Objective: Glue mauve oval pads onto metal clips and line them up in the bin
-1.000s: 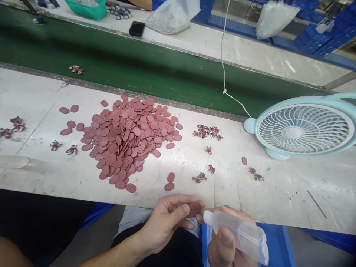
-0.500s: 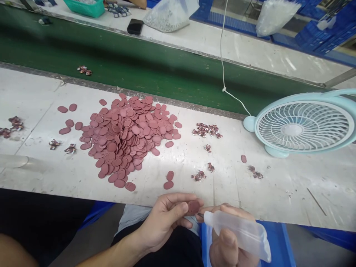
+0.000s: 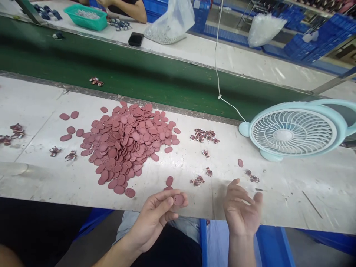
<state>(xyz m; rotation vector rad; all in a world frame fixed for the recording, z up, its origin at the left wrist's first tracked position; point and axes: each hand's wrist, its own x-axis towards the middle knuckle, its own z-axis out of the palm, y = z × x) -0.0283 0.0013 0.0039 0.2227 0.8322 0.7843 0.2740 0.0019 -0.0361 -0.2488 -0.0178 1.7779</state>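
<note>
Left of the pile of reddish oval pieces (image 3: pixel 129 141) on my bench (image 3: pixel 306 200), small dark scrap bits (image 3: pixel 55 151) lie scattered. Just below the pile, at the bench's near edge, my left hand (image 3: pixel 155 217) pinches one oval piece (image 3: pixel 178 200) between thumb and fingertips. Right of the pile, my right hand (image 3: pixel 242 213) is spread wide, palm up, holding nothing. Farther right stands a pale blue fan (image 3: pixel 294 130), well apart from both hands.

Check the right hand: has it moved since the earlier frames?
Yes. The right hand, now open and empty, has risen toward the table edge; the squeeze bottle is gone.
</note>
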